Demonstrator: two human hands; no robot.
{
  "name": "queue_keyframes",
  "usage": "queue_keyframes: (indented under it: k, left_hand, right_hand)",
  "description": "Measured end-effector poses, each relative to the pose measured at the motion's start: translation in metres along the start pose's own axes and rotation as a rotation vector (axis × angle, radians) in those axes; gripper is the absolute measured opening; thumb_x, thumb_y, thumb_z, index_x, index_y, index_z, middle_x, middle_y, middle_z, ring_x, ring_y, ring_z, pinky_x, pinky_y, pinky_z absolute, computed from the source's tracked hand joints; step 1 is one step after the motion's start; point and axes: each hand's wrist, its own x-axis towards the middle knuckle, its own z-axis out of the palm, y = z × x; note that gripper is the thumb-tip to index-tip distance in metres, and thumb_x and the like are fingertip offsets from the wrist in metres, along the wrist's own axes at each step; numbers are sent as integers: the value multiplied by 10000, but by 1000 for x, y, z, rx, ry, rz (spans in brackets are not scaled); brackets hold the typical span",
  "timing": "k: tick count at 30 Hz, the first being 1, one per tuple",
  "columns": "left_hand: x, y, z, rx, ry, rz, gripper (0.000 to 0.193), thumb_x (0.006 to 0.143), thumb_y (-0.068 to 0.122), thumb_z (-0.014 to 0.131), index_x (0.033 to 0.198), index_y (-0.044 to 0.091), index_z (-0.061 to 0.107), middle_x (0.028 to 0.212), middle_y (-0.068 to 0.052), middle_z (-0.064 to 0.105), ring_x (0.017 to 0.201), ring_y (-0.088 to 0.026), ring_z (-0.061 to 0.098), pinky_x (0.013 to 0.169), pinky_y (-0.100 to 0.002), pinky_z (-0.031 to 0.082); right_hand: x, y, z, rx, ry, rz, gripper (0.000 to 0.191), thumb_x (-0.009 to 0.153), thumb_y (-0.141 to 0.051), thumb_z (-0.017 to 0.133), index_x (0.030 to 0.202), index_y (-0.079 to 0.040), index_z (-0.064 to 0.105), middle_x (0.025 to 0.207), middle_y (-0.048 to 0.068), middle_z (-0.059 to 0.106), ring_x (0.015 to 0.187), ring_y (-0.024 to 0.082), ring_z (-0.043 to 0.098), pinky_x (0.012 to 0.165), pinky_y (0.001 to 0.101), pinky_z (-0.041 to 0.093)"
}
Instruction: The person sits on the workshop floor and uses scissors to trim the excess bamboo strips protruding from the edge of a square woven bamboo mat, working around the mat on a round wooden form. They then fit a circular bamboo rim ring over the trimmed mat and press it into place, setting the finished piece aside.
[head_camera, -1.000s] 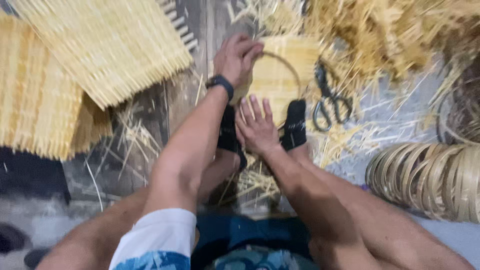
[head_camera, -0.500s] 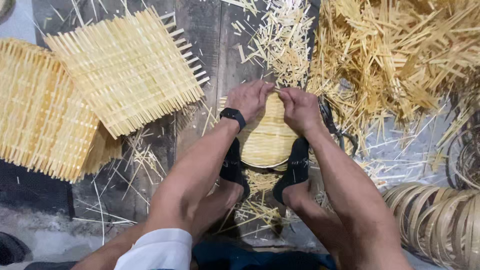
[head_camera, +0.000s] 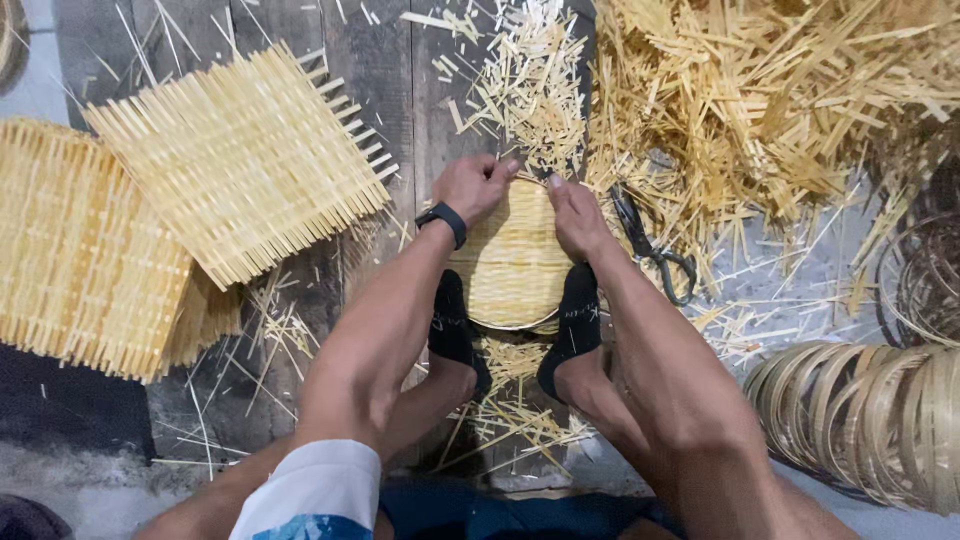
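My hands sit at the far rim of the round woven basket (head_camera: 515, 265), hemmed in by my two black-socked feet (head_camera: 572, 325) nearer me. Scissors (head_camera: 652, 245) lie just right, loose strips (head_camera: 760, 100) crowd beyond. Woven mats (head_camera: 240, 160) block the left; bare plank (head_camera: 390, 60) opens far-left.

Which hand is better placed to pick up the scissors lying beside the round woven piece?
The right hand, probably. The scissors lie just beside its wrist, on that side of the round woven piece. The left hand would have to cross over.
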Motion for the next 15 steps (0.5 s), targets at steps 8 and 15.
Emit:
queue_keyframes:
  k: [8, 15]
  left_hand:
    - [-22, -17, -3, -119, 301, 232, 373, 1041, 418, 570, 1245, 115, 650, 1068, -176, 725, 1009, -399, 670, 876, -476, 506]
    - [-39, -64, 2, 211, 119, 291, 399, 1107, 315, 415, 990, 50, 690, 937, -259, 680, 876, -491, 621, 769, -589, 464]
  right_hand:
    - [9, -106, 15, -482, 9, -46, 337, 925, -266, 473, 1080, -130, 739, 1129, 217, 710, 1027, 415, 693, 888, 534, 550]
    - [-9, -148, -1, -534, -248, 114, 641, 1040, -605, 348, 854, -129, 735, 702, 83, 617, 656, 219, 607, 643, 418, 528]
